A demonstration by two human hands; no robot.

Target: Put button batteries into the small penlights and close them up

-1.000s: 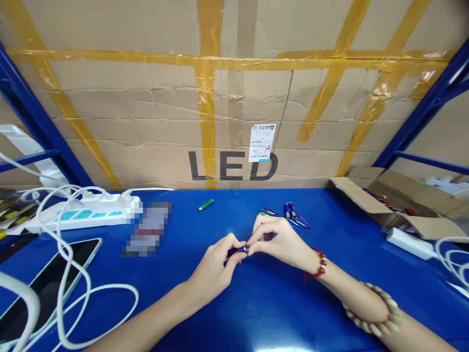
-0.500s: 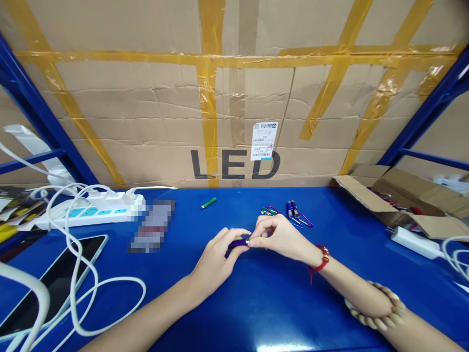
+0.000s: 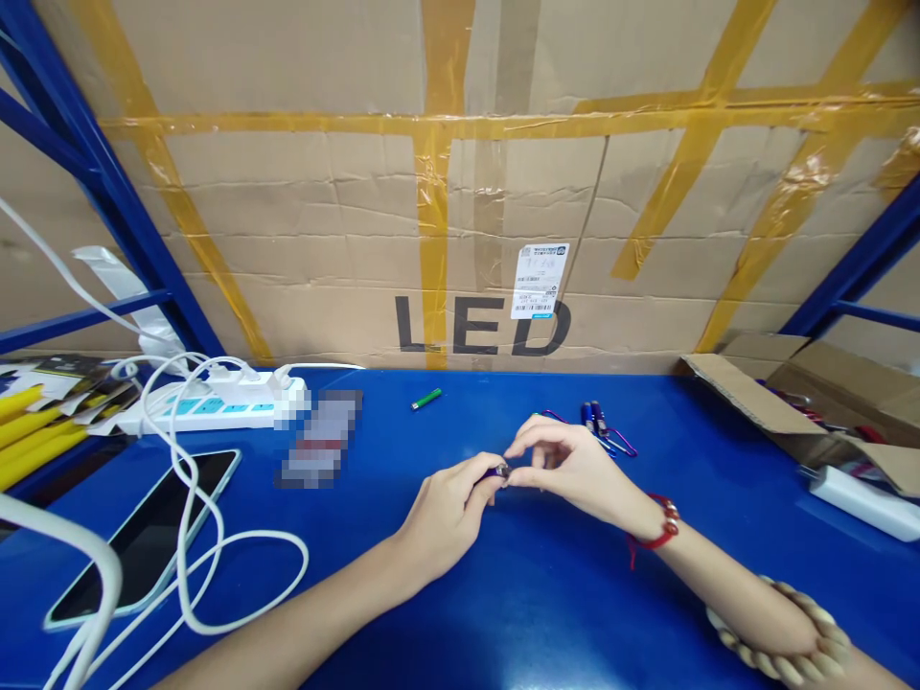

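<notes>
Just above the middle of the blue worktop (image 3: 546, 594), the left hand (image 3: 446, 513) has its grip closed around a small purple flashlight (image 3: 494, 471), of which only the end nearest the other hand shows past the fingers. The right hand (image 3: 575, 470) meets it there, thumb and forefinger pinched on the silver tip of that flashlight, the other fingers curled loosely above. Both hands hover close over the worktop, touching each other at the flashlight. Beyond the right hand lie a few more small flashlights with coloured clips (image 3: 600, 426), and a green one (image 3: 426, 399) lies apart, nearer the cardboard wall (image 3: 323, 240). At the left sit a white power strip (image 3: 216, 407), a phone (image 3: 144, 537) and looping white cables (image 3: 237, 575).
</notes>
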